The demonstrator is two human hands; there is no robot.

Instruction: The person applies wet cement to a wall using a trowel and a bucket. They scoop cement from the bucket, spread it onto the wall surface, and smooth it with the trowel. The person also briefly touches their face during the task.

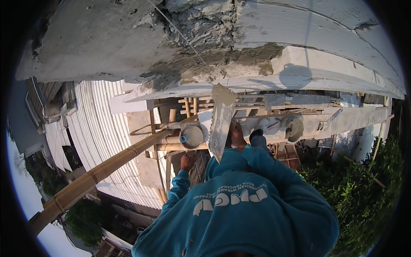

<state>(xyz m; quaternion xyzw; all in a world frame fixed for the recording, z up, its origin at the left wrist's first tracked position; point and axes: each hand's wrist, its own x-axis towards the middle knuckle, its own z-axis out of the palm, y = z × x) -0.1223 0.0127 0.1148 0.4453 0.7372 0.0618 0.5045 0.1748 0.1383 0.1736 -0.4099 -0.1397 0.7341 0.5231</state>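
My right hand [236, 136] is closed on a long, flat plastering trowel [221, 128], its face smeared grey. A lump of wet mortar [223, 94] sits at the trowel's far end, close below the wall's lower ledge. The trowel hides part of my fingers. Lower and to the left, my left hand [187, 161] is curled closed beside a bamboo rail; what it holds, if anything, I cannot make out. Just beyond it stands a round pail [195, 138] with a blue object inside. Rough, patchy mortar [205, 64] covers the wall's underside ahead.
A thick bamboo pole [102, 173] slants across the left. To the right, a mortar bucket [294, 129] stands on the scaffold plank [314, 124]. Corrugated roofing [100, 141] lies below left, leafy branches [359, 188] below right. A thin string [177, 32] crosses the wall.
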